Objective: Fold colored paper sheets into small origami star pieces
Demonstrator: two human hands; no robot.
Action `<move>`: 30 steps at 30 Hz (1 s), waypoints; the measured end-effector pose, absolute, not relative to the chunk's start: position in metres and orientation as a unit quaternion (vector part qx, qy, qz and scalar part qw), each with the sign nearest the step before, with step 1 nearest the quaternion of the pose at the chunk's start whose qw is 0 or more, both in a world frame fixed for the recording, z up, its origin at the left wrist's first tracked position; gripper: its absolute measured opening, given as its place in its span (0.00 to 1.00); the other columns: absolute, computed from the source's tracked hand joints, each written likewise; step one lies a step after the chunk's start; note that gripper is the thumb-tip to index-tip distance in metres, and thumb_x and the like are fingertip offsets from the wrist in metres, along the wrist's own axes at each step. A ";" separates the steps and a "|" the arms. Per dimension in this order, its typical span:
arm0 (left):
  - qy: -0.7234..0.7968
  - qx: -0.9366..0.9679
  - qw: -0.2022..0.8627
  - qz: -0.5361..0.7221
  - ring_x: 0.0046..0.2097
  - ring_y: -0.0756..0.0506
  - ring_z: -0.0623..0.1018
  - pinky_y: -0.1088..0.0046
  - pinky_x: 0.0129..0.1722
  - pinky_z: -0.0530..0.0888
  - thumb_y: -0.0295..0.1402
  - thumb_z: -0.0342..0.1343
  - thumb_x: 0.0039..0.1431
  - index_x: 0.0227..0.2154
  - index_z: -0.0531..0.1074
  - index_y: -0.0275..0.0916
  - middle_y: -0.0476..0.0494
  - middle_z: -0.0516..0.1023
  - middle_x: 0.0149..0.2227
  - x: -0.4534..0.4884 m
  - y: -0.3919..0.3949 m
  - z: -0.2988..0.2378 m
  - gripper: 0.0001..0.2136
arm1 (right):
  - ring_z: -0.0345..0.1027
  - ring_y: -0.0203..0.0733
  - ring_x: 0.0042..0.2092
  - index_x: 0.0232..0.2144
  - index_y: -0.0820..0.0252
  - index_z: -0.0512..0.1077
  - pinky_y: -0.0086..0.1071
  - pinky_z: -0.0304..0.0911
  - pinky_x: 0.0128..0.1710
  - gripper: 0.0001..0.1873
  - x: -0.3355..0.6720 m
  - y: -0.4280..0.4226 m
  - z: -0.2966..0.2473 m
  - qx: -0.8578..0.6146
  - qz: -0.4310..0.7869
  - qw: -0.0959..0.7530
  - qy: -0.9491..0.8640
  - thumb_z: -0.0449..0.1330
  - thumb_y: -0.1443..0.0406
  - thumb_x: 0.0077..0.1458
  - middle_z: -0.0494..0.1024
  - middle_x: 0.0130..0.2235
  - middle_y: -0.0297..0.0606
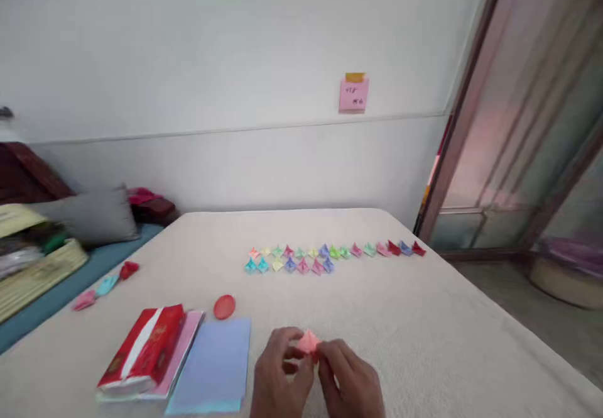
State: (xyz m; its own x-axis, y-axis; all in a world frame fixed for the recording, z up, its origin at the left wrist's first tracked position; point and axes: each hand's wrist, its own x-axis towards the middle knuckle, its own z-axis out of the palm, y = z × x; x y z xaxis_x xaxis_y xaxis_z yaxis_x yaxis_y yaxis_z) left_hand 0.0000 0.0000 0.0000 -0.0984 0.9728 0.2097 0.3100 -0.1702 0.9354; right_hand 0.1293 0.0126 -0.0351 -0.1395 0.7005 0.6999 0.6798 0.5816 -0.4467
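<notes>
On the cream-covered bed (438, 342), at the bottom of the head view, my left hand (282, 368) and right hand (351, 380) meet around a small pink folded paper piece (308, 342), which sits between them, apparently just above the cover. Fingers (336, 358) of both hands are together and clamped on the piece from either side; exact finger placement behind the paper can't be told. Step in hand looks like pinch-folding this one piece. My read: its shape still looks unfinished, so the next move calls for a steady pinch and firm creases, no reach for other stock. Just left of my hands lies a pale blue paper sheet (210, 368), beside a pink paper sheet (188, 355) with a red packet (144, 349) lying on it. A round red disc (224, 307) sits just above the blue sheet. Farther out, a double row of small multicoloured folded paper pieces (301, 261) runs toward the right edge of the bed. Near the left edge are three loose folded pieces: pink (85, 300), pale blue (107, 285) and red (129, 269). Pink sticky note (353, 95) on the wall ahead
</notes>
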 end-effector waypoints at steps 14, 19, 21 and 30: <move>0.497 0.557 0.459 0.483 0.29 0.46 0.76 0.75 0.28 0.69 0.27 0.49 0.49 0.28 0.70 0.37 0.45 0.79 0.27 -0.010 0.007 0.000 0.06 | 0.58 0.34 0.21 0.21 0.58 0.71 0.25 0.53 0.21 0.09 0.131 0.010 -0.019 -0.500 0.334 0.543 -0.586 0.56 0.65 0.51 0.66 0.18 0.29; 0.491 0.511 0.517 0.480 0.30 0.46 0.77 0.73 0.29 0.70 0.26 0.48 0.47 0.29 0.71 0.37 0.45 0.79 0.26 -0.013 0.008 0.003 0.07 | 0.58 0.33 0.20 0.20 0.60 0.70 0.25 0.54 0.21 0.05 0.135 0.015 -0.011 -0.474 0.523 0.541 -0.457 0.57 0.67 0.44 0.68 0.16 0.29; 0.491 0.512 0.515 0.482 0.30 0.45 0.77 0.73 0.30 0.71 0.26 0.49 0.47 0.29 0.71 0.36 0.45 0.79 0.27 -0.013 0.008 0.003 0.07 | 0.59 0.34 0.20 0.20 0.60 0.69 0.26 0.54 0.21 0.04 0.134 0.017 -0.012 -0.472 0.528 0.539 -0.456 0.57 0.67 0.44 0.68 0.16 0.29; 0.479 0.537 0.484 0.498 0.31 0.44 0.79 0.72 0.31 0.72 0.26 0.51 0.47 0.33 0.68 0.37 0.43 0.80 0.30 -0.010 0.006 0.000 0.08 | 0.53 0.33 0.21 0.19 0.59 0.67 0.26 0.49 0.20 0.05 0.131 0.018 -0.019 -0.514 0.456 0.537 -0.489 0.57 0.65 0.43 0.61 0.16 0.26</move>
State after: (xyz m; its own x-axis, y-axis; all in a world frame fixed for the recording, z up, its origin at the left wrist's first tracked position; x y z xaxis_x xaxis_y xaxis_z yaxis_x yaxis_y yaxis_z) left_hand -0.0104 0.0061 0.0004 0.0445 0.9965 0.0712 0.0334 -0.0727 0.9968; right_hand 0.1307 0.0180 -0.0188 0.1061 0.9927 0.0566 0.0139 0.0554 -0.9984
